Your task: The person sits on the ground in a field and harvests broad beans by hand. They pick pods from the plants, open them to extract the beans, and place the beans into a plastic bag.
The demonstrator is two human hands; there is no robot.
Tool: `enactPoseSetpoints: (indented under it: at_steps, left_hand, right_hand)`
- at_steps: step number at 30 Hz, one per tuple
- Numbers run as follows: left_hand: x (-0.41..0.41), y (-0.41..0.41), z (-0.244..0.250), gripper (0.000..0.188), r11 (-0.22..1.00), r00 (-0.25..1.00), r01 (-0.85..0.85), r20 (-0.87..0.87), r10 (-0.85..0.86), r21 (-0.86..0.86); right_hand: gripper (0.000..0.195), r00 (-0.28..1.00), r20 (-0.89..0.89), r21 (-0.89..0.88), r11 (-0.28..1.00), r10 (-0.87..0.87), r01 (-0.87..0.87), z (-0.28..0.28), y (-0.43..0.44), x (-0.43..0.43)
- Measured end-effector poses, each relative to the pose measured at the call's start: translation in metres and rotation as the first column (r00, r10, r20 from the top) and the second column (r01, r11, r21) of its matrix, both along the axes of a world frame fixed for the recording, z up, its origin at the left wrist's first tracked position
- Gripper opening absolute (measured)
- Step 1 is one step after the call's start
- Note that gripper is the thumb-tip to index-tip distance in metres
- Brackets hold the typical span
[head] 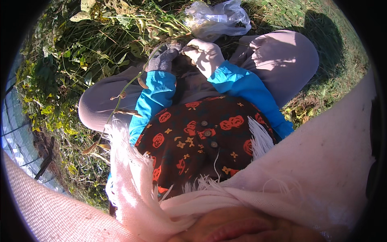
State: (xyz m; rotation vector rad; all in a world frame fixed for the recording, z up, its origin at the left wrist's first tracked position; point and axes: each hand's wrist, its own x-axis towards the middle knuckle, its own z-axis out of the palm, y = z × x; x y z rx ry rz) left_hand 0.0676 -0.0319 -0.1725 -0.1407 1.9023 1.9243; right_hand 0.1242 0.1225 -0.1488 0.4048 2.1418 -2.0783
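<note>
My left hand (164,56), in a grey glove, is curled around a long green bean stalk (131,81). The stalk runs down past my blue left sleeve toward the shawl fringe, with several brownish pods (127,112) along it. Close on the right, almost touching, is my right hand (205,54), brightly sunlit and with bent fingers. Whether it grips a pod or part of the stalk is hidden by the fingers and glare. Just beyond both hands, more pods (152,31) hang on cut plants, and a clear plastic bag (217,18) lies crumpled.
My bent knees (284,57) spread to either side of the hands. Leafy plants (75,51) are heaped at the left, beside wire mesh over plastic sheeting (16,127). Grass (347,75) covers the ground at right. A fringed pale shawl (302,163) hangs across the lower view.
</note>
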Motion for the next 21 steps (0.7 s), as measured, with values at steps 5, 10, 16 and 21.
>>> enactPoseSetpoints:
  at_steps: [5,10,16,21]
  left_hand:
    - [0.0,0.009,0.008,0.017,0.996,0.997,0.074,-0.03,-0.075,-0.041]
    - [0.002,0.006,0.017,0.017,0.988,0.99,0.118,-0.061,-0.124,-0.103]
    - [0.002,0.005,0.029,0.017,0.965,0.973,0.157,-0.137,-0.188,-0.209]
    - [-0.005,0.021,0.031,0.016,0.841,0.863,0.273,-0.266,-0.429,-0.467]
  right_hand:
    - [0.014,0.992,0.032,-0.286,0.949,-0.126,0.129,-0.024,0.006,-0.002]
    - [0.01,1.0,-0.009,0.072,0.997,-0.004,0.005,-0.006,0.006,0.0]
    - [0.011,0.997,-0.065,-0.119,0.992,-0.04,0.032,-0.043,0.006,-0.01]
    - [0.014,0.992,0.017,-0.474,0.873,-0.123,0.116,-0.057,0.017,-0.001]
